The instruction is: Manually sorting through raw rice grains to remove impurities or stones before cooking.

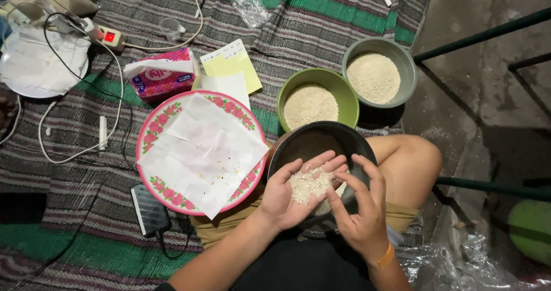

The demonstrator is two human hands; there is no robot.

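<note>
Two hands sorting rice over a dark bowl.
The left hand [293, 189], cupped open, holds rice [309, 183] above the black bowl [321, 144]; right hand [359, 208] fingers pick, nothing gripped. Keeping the palm level avoids spills. Left: pink plate [150, 131].

Your left hand [293, 190] lies palm up and cupped, fingers pointing toward one o'clock. Your right hand [361, 210] sits just beside it at three o'clock, fingers spread, fingertips reaching toward ten o'clock onto the left palm. Both forearms enter from six o'clock.
</note>
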